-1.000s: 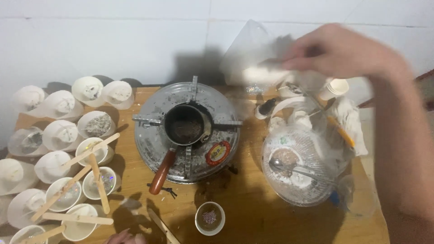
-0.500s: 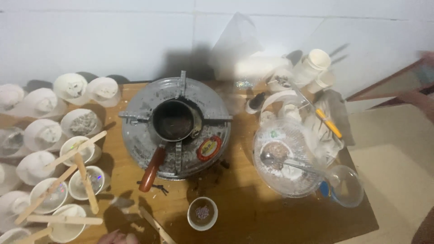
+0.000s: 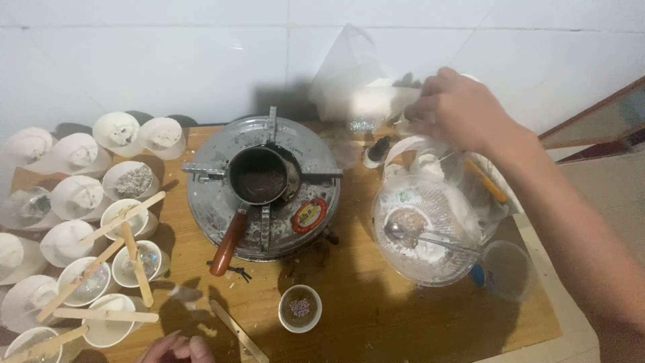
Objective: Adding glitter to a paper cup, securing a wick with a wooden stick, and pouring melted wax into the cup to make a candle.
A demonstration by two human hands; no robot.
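the right hand (image 3: 460, 111), off at the far right edge half a second ago, is back at 1 o'clock with fingers curled on something white by the plastic bag (image 3: 349, 74); what exactly, i cannot tell. left hand (image 3: 176, 348) rests at 7 o'clock on the tabletop (image 3: 376, 316), grip hidden, near a wooden stick (image 3: 235, 331)

Our right hand (image 3: 463, 111) is bare, with no ring, glove or watch, and our forearm shows no sleeve anywhere in view. Of our left hand (image 3: 176, 348) we see only bare fingers (image 3: 199, 349), unadorned.
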